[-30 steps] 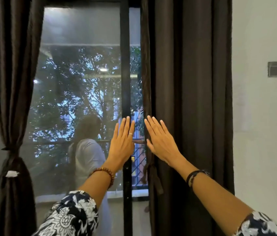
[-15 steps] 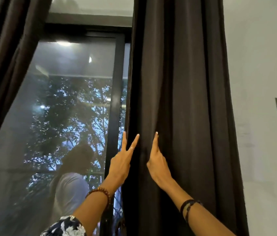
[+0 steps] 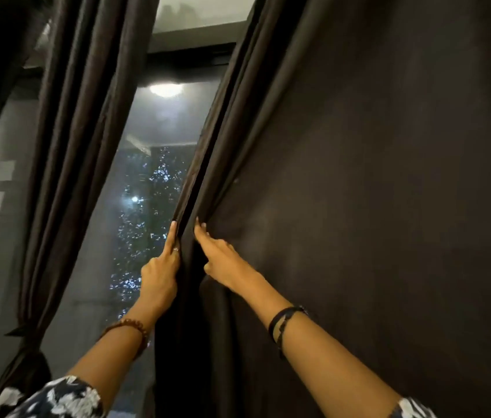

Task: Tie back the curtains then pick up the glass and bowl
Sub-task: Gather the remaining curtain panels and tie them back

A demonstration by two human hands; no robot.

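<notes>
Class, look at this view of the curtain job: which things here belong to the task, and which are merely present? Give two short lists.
Belongs to the job:
right curtain, hanging loose
left curtain, already tied
left hand, at the right curtain's edge
right hand, on that curtain

Merely present:
window glass
beaded bracelet
black wristband

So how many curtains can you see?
2. The left curtain is tied back low down. The right curtain hangs loose, both hands on its edge. More could be out of view.
</notes>
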